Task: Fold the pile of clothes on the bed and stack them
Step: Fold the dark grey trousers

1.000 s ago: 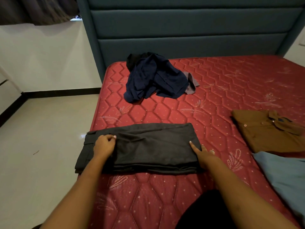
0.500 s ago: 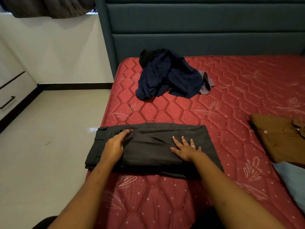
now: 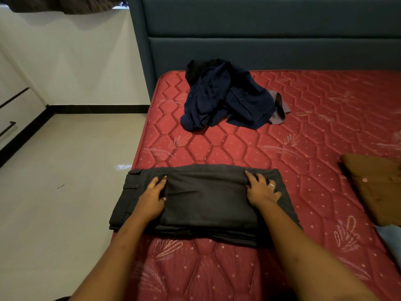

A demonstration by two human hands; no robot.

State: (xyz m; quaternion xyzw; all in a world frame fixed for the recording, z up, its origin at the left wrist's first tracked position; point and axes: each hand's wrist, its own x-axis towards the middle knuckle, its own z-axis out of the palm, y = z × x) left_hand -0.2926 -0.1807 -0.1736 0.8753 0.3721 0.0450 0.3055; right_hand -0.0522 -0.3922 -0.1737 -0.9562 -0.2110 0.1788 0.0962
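Dark grey folded trousers [image 3: 206, 203] lie across the near left part of the red mattress [image 3: 303, 137]. My left hand [image 3: 153, 196] rests on them at the left edge of the top fold, fingers fairly straight. Over on the right part of the fold, my right hand [image 3: 261, 189], wearing a ring, presses flat with its fingers spread. An unfolded pile of navy and black clothes [image 3: 227, 98] sits farther back near the headboard, with a bit of grey cloth [image 3: 280, 109] at its right.
A folded brown shirt [image 3: 377, 185] and a light blue garment [image 3: 390, 237] lie at the right edge. The teal headboard [image 3: 260, 29] stands behind. The mattress edge drops to a pale floor [image 3: 65, 170] on the left, with drawers [image 3: 13, 118] beyond.
My right hand slid from the trousers' right end to the middle, then back toward the right, smoothing the fold. My left hand uncurled and lies flatter. The view shifted left.
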